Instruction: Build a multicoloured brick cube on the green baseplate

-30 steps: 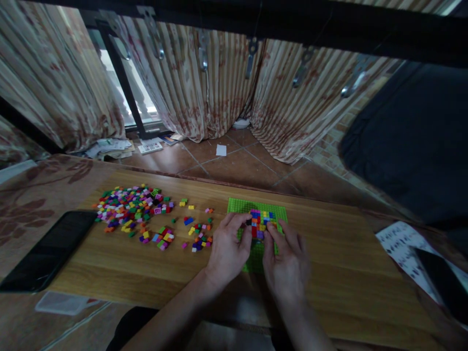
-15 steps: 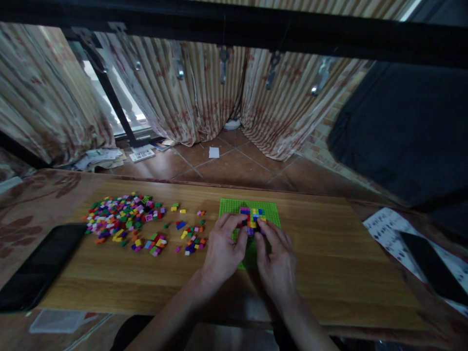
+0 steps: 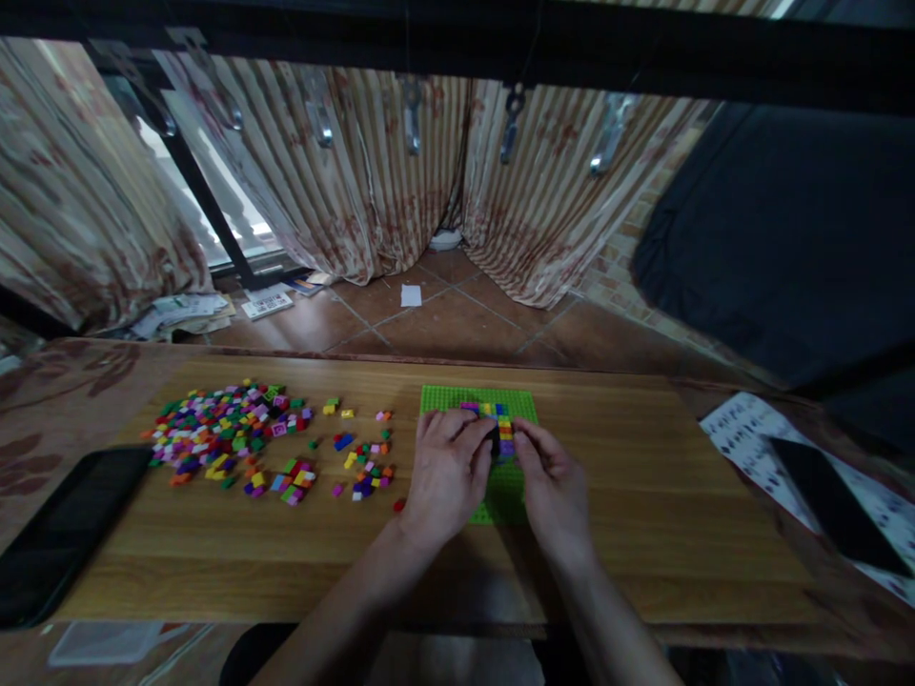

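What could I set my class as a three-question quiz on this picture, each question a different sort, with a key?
1. Multiple choice: Where in the picture does the big pile of loose bricks lie relative to the green baseplate?
a) to its left
b) to its right
c) on top of it

2. True or false: At the right, a dark flat device rests on a printed sheet.

3. Short answer: What colour is the small brick at the fingers of the left hand?

Key: 1. a; 2. true; 3. black.
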`<action>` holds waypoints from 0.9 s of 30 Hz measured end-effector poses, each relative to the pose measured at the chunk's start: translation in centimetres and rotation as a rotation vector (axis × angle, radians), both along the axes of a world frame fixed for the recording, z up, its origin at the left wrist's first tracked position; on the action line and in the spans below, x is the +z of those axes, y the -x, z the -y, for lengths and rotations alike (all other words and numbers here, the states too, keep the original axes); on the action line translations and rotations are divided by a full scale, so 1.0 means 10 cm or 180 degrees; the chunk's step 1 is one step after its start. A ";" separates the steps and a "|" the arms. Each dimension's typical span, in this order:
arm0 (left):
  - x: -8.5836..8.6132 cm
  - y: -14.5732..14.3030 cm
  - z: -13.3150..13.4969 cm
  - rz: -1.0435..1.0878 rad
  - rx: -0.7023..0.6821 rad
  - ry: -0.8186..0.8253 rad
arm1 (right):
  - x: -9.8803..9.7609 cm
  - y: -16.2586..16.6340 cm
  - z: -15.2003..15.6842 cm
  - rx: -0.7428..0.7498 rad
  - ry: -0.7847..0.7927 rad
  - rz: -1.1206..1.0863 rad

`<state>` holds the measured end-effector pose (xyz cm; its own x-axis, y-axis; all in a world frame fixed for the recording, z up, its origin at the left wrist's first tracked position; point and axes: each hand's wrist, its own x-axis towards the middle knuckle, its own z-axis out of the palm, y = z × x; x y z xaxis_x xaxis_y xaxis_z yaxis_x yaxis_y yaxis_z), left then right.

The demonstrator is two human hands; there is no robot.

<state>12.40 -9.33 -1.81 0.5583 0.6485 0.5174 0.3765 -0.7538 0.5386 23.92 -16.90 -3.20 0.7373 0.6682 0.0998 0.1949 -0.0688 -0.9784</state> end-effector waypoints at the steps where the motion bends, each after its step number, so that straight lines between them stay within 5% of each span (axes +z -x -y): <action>1: 0.00 -0.01 0.00 -0.0032 0.0015 -0.0001 | 0.01 0.00 0.00 0.0023 0.0000 0.0002; 27: -0.03 0.01 0.04 -0.0149 0.0195 -0.0215 | 0.08 0.00 -0.02 0.0058 0.0027 0.0010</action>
